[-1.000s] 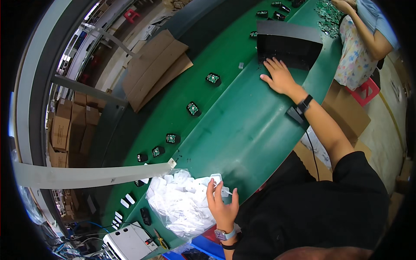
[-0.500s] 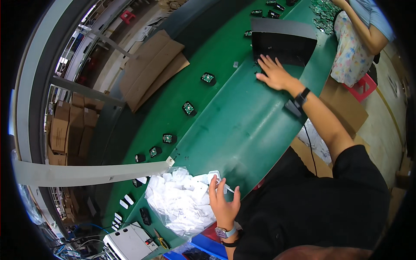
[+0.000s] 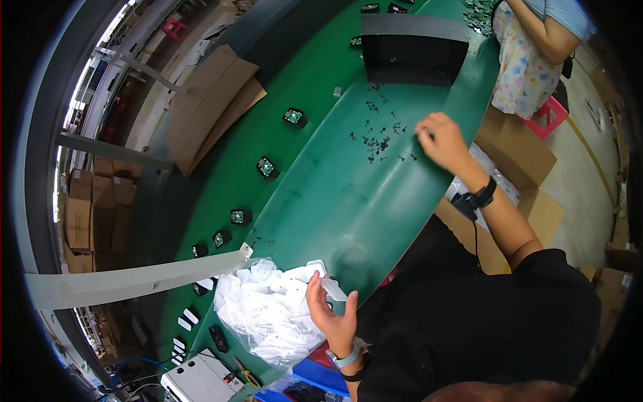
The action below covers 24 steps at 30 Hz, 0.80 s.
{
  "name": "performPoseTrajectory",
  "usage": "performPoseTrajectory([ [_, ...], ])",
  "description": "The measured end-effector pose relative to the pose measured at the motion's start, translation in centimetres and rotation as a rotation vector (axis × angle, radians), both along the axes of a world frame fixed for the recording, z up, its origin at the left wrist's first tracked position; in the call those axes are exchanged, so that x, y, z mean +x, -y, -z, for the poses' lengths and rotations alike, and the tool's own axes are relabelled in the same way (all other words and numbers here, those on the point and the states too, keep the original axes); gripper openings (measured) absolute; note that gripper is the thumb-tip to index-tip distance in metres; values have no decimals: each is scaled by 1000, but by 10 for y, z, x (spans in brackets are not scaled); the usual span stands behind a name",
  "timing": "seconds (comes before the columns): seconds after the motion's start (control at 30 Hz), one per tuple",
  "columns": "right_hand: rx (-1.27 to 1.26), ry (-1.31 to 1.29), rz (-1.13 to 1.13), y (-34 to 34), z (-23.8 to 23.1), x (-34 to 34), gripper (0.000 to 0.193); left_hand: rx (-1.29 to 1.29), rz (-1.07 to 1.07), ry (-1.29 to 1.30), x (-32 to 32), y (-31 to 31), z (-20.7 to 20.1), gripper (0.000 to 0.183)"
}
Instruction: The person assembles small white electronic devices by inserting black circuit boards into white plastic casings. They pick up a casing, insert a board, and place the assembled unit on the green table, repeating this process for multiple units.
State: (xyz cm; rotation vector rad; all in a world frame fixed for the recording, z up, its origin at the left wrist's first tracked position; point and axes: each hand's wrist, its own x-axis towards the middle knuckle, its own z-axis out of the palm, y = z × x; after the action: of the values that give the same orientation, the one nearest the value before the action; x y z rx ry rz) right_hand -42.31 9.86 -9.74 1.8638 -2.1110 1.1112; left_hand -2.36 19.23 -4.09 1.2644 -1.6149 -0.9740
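Note:
My right hand [image 3: 445, 144] hovers over the right part of the green work surface [image 3: 335, 194]. Its fingers are curled in, and what they hold, if anything, is hidden. Just left of it lie several small black screws [image 3: 383, 143], scattered loosely. Beyond them stands a black open-fronted bin [image 3: 416, 57]. My left hand [image 3: 335, 321] is at the near edge, thumb and fingers apart, beside a loose white plastic cover [image 3: 334, 289]. Left of that hand, a clear bag full of white plastic parts [image 3: 264, 311] rests on the surface.
Black housings with green circuit boards [image 3: 266, 167] stand in a row along the green belt. A pale metal bar [image 3: 140, 280] juts in from the left. Near the bag are a white box-shaped device [image 3: 201, 378] and pliers [image 3: 246, 372]. Another person [image 3: 536, 53] sits at far right.
My right hand has drawn back from the bin's front toward me, and its spread fingers have curled. Screws now lie strewn across the surface before the bin. The view has shifted slightly.

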Motion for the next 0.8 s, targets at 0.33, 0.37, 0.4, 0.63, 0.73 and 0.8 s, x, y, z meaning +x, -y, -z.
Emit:
performPoseTrajectory([
  [0.33,296,182,-81,12,-1,-67,10,318,-65,-843,8,5,-2,85],
  [0.37,324,183,-94,14,-2,-71,10,323,-52,-876,8,4,-1,86],
  [0.4,349,184,-118,19,-6,-70,11,320,-48,-907,10,2,2,86],
  [0.63,477,99,-226,33,6,-86,14,285,85,-1088,11,-4,-11,82],
  [0.73,415,105,-297,26,-16,-74,10,288,182,-1157,10,3,-13,82],
  [0.8,299,221,-401,17,-45,-26,10,239,211,-1162,7,1,-17,83],
])
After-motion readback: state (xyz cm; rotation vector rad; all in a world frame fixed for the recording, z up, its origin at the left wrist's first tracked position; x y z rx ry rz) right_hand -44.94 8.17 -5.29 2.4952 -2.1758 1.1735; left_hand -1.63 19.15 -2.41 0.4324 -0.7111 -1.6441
